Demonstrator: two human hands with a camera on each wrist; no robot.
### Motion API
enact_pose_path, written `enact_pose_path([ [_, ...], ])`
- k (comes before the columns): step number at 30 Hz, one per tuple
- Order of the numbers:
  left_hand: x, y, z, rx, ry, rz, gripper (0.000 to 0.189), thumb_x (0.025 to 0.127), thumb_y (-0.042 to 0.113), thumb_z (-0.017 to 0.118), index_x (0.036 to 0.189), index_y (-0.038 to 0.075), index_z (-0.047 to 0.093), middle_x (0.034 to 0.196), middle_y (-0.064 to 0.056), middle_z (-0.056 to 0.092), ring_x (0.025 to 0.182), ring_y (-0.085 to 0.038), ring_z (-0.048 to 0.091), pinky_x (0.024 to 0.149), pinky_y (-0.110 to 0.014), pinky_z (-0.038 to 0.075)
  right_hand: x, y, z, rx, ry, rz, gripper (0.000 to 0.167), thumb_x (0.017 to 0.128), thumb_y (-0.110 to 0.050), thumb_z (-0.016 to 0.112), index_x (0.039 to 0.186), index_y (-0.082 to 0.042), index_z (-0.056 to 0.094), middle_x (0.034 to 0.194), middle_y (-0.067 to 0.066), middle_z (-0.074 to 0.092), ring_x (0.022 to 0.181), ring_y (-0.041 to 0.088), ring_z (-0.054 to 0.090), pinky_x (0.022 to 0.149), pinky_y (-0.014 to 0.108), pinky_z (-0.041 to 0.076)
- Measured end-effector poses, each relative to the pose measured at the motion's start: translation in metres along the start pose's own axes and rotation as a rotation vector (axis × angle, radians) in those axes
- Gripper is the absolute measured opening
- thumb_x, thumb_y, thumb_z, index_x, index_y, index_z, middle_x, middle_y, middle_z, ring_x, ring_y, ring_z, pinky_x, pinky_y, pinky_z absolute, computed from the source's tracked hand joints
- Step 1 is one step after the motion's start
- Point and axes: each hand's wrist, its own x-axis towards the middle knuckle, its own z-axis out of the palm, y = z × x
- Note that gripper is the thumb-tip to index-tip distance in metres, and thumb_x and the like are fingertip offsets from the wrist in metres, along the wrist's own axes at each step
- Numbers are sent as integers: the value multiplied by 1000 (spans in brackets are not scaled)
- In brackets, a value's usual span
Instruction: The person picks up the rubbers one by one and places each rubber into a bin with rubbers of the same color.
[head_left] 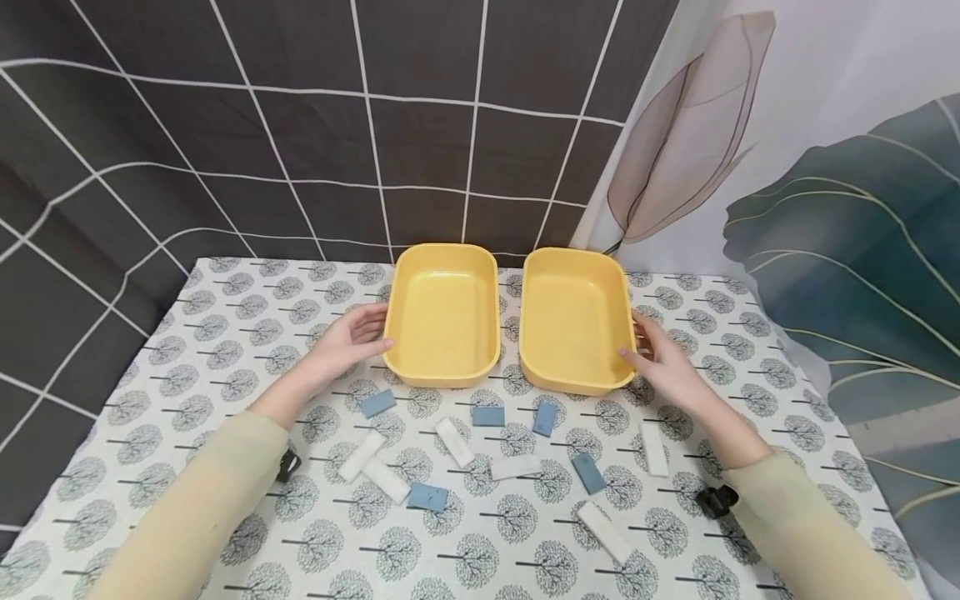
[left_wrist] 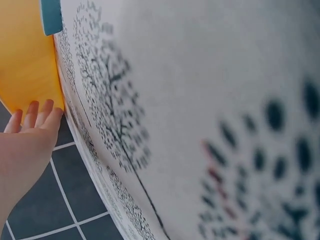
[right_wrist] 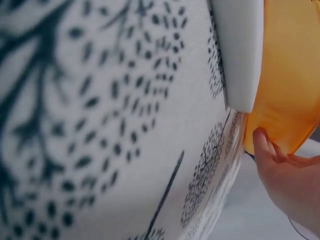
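Observation:
Two yellow rectangular tubs stand side by side at the back of the table, a left tub [head_left: 442,321] and a right tub [head_left: 576,321], with nothing inside either. My left hand [head_left: 347,337] holds the left tub's outer side, thumb tip over the rim and fingers against the outside wall. On the other side, my right hand [head_left: 663,358] grips the right tub's outer edge, its thumb over the rim and its fingers partly hidden behind the wall. In front lie several blue blocks, one a blue block [head_left: 378,403], and several white blocks, one a white block [head_left: 453,442].
A white cloth [head_left: 300,533] printed with trees covers the table. Behind the tubs hangs a dark curtain with a white grid [head_left: 420,142]; a leaf-patterned drape [head_left: 847,217] is at the right. Another white block [head_left: 653,450] lies near my right wrist.

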Motion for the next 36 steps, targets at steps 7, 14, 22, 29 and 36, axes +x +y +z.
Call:
enact_pose_path([
  [7, 2, -1, 5, -43, 10, -14, 75, 99, 5, 69, 162, -5, 30, 168, -29, 35, 157, -45, 35, 134, -54, 28, 6, -1, 1, 42, -36, 4, 80, 103, -12, 61, 168, 2, 16, 162, 36, 39, 138, 52, 54, 93, 2, 46],
  [14, 5, -5, 7, -82, 2, -26, 76, 99, 4, 68, 163, -5, 29, 169, -28, 34, 158, -43, 34, 135, -52, 27, 10, -2, 2, 51, -70, -5, 80, 104, -12, 61, 167, 3, 15, 160, 35, 41, 140, 51, 52, 97, 2, 44],
  [22, 8, -9, 4, -101, -10, -25, 77, 98, 4, 68, 163, -4, 28, 169, -27, 34, 158, -43, 33, 135, -52, 26, 14, -3, 5, 80, -96, -9, 83, 102, -13, 63, 167, 3, 14, 162, 34, 39, 141, 51, 51, 98, 6, 48],
  [29, 8, -13, 0, -179, -69, -53, 78, 100, 6, 65, 167, 4, 24, 173, -20, 30, 161, -41, 27, 137, -55, 18, 15, -2, 5, 99, -95, -1, 83, 103, -14, 64, 168, 2, 15, 161, 34, 41, 140, 51, 52, 95, 3, 46],
  [36, 11, -18, -1, -279, -131, -18, 79, 100, -1, 58, 167, 1, 17, 175, -21, 23, 161, -42, 23, 137, -57, 14, 12, -3, 0, 127, -117, 26, 79, 105, -14, 59, 169, -1, 14, 161, 34, 40, 142, 49, 49, 95, 3, 47],
])
